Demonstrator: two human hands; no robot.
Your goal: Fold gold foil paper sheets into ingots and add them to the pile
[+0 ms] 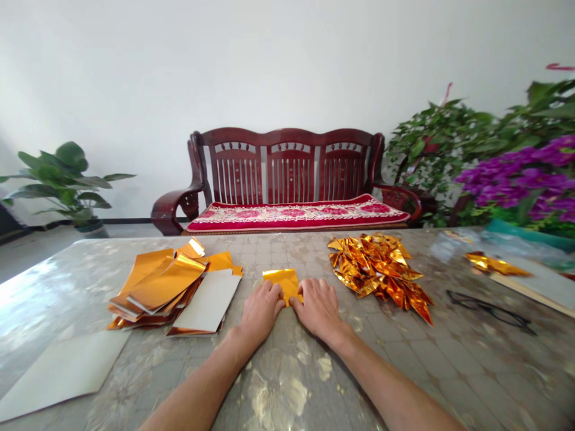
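A small piece of gold foil paper (286, 280) lies on the table in front of me, its far edge catching the light. My left hand (264, 306) has its fingers curled at the paper's left side, thumb pressed at the near edge. On the opposite side my right hand (318, 304) pinches the near right corner with thumb and fingers. To the left is a loose stack of gold foil sheets (157, 281), some showing a pale back (207, 302). Right of my hands sits a heap of folded, pointed gold foil pieces (375, 266).
A pale sheet (63, 371) lies at the near left of the patterned table (188, 383). Black eyeglasses (492, 311), a folded gold piece (496, 264) and clear plastic (462, 242) are at the right. Beyond stand a wooden bench (290, 161) and potted plants (67, 179).
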